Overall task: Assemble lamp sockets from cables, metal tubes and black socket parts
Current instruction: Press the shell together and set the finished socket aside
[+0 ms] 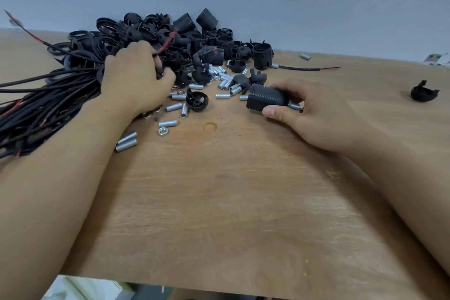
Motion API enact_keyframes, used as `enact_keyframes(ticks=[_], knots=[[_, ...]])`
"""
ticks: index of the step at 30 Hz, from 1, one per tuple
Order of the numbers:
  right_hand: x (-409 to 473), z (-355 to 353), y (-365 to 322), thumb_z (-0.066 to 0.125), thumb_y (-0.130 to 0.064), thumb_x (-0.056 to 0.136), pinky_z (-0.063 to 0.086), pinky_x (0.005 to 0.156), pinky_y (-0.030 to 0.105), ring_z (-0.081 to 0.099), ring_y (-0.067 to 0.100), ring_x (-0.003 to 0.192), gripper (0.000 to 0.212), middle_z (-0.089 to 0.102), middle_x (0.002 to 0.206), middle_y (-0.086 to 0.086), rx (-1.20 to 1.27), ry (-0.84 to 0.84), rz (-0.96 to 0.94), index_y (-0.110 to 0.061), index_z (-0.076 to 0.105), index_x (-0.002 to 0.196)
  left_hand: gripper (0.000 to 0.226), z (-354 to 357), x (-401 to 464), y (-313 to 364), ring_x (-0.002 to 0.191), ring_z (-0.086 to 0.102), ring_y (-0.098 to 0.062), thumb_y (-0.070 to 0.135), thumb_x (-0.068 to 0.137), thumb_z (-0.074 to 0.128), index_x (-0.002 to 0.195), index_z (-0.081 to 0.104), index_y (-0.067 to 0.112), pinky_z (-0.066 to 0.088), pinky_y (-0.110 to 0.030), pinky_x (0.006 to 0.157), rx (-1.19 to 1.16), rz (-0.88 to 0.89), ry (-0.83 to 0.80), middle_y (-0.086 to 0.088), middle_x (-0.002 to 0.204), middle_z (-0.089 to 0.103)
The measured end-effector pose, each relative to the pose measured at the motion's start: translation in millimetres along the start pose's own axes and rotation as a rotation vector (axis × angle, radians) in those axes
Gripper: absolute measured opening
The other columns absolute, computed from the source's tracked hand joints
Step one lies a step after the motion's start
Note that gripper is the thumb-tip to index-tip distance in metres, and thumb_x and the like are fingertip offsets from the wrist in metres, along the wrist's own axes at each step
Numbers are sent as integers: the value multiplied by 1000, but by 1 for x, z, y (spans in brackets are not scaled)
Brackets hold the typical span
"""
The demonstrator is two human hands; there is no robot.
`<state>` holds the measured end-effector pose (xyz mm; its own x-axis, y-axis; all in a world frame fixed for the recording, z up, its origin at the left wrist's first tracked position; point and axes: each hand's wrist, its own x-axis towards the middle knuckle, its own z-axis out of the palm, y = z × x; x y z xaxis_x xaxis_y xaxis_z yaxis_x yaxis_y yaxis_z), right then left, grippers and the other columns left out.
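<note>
My right hand (314, 114) grips a black threaded socket body (265, 99) lying sideways just above the table, with a short metal tube (294, 105) sticking out of its end by my fingers. My left hand (136, 78) reaches into the pile of black socket parts (185, 36), fingers curled around a small black piece that is mostly hidden. A bundle of black cables (43, 95) with red wire ends lies under my left wrist. Loose metal tubes (226, 81) and a black dome cap (197, 101) are scattered between my hands.
The wooden table (219, 190) ends at a near edge below. A finished socket with cable (263, 57) stands at the back right, a lone black cap (423, 94) lies far right, a hex nut (162, 131) and tubes (126, 141) lie near my left forearm. A grey wall stands behind.
</note>
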<state>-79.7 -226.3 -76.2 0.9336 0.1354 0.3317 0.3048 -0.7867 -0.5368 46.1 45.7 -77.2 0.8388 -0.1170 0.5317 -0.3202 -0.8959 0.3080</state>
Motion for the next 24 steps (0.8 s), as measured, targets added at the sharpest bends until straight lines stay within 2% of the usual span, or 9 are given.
enact_keyframes(ticks=[3,7,9,12,14,17,19,21,24], knots=[[0,0,1,70,-30,89,34,76,-1,56,-7,91,24,65,98,-22,-5,-2,6,-40,61,109,38,8,-5,3,110,44,-28,24,81,58,118,53,17,29,-46,97,-13,50,-134,-4,110,57],[0,0,1,69,-30,89,37,81,7,59,3,97,23,69,103,-12,15,15,15,-29,65,112,40,-8,-12,21,99,42,-14,19,74,44,114,48,18,36,-30,84,-550,134,271,2,105,48],[0,0,-3,69,-29,90,40,83,9,60,5,99,25,69,104,-9,53,49,-13,-25,65,114,32,-15,-16,39,87,47,-12,10,77,41,108,44,15,40,-36,71,-838,167,324,-1,98,50],[-3,4,-14,68,-29,90,44,80,11,60,5,100,30,68,106,-9,142,108,-90,-23,63,119,30,-16,-29,81,82,56,-14,10,74,42,101,54,12,47,-33,66,-1350,-95,58,-6,93,59],[-6,12,-23,69,-27,88,41,77,6,59,-3,95,35,66,104,-12,140,109,-192,-19,63,121,29,-10,-42,101,85,61,-19,14,78,42,100,61,11,52,-31,71,-1527,-237,-133,-10,95,66],[-10,15,-28,72,-19,88,42,77,6,59,-11,90,37,65,105,-20,143,102,-286,-13,63,124,32,-4,-52,110,89,64,-22,9,94,35,106,64,6,54,-33,80,-1511,-263,-292,-15,99,69],[-11,12,-28,72,-22,88,45,78,11,59,-8,97,41,68,110,-15,114,102,-302,-18,62,127,36,-4,-53,109,82,65,-21,17,101,32,114,63,3,54,-31,71,-1519,-280,-404,-13,95,69],[-10,11,-28,73,-23,88,40,79,8,54,-10,92,45,65,113,-13,-6,125,-356,-18,60,130,43,-3,-52,107,73,64,-18,28,106,29,119,60,2,52,-27,64,-1542,-296,-488,-8,86,69],[-10,13,-30,74,-24,87,49,77,21,56,4,91,47,64,115,-7,-110,146,-391,-17,60,132,50,-6,-52,109,71,66,-18,37,107,25,118,59,2,54,-28,65,-1584,-315,-525,-5,82,70]])
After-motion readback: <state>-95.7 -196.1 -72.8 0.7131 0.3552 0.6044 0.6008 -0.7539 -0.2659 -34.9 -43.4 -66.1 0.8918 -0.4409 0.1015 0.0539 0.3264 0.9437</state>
